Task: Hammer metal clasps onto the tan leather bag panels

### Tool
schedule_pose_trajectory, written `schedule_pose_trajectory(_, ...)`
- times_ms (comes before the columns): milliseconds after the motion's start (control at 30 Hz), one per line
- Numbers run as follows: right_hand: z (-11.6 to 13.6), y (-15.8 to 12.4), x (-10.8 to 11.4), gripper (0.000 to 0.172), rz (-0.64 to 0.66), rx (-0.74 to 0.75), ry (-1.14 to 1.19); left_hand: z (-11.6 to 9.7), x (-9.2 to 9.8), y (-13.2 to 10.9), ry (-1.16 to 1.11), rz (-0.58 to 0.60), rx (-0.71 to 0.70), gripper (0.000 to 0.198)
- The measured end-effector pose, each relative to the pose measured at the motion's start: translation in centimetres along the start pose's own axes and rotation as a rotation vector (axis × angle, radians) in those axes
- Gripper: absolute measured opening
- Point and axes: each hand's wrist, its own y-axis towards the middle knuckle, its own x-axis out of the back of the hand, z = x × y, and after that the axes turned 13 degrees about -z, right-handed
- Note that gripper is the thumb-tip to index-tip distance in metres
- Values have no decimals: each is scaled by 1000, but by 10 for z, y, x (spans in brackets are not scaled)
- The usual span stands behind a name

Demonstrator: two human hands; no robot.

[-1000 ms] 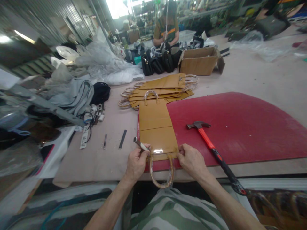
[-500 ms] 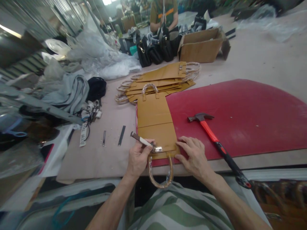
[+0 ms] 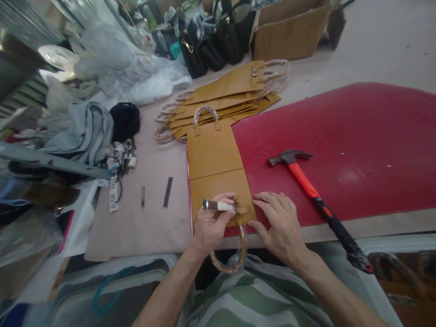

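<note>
A flat tan leather bag piece (image 3: 215, 168) lies partly on a red mat (image 3: 340, 145), with one handle at its far end and another handle (image 3: 231, 256) hanging over the table's near edge. My left hand (image 3: 211, 225) is closed round a small white-and-metal tool (image 3: 218, 205) laid across the piece's near end. My right hand (image 3: 277, 222) rests with its fingers spread flat on the piece's near right corner, next to the tool.
A red-handled hammer (image 3: 315, 195) lies on the mat to the right. A stack of tan bag pieces (image 3: 231, 93) sits behind. Two thin metal strips (image 3: 155, 195) lie to the left. Black bags (image 3: 211, 41), a cardboard box (image 3: 289, 34), plastic wrap and cloth crowd the far left.
My left hand has turned the small tool from pointing left to lying across the piece's near end, covering the metal clasp. My right hand went from pinching the edge to pressing flat.
</note>
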Motion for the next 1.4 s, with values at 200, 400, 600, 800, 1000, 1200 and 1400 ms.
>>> schedule_pose_trajectory(200,0,2,1,29,15,8,9,-1,3,-5,81,110,-92,13)
schedule_pose_trajectory(400,0,2,2,26,14,19,16,-1,0,-5,130,110,-93,12)
schedule_pose_trajectory(600,-2,1,1,28,24,4,27,2,-2,-4,160,110,-105,13)
schedule_pose_trajectory(800,-1,2,1,27,28,-10,34,2,-3,-1,199,97,-101,11)
schedule_pose_trajectory(1000,-3,1,1,28,41,-1,37,-1,-7,2,240,131,-113,12)
schedule_pose_trajectory(1200,-1,1,1,29,33,0,24,0,-13,-1,309,44,-151,9)
schedule_pose_trajectory(1400,-1,0,1,30,42,11,15,2,-15,-2,264,12,-78,7)
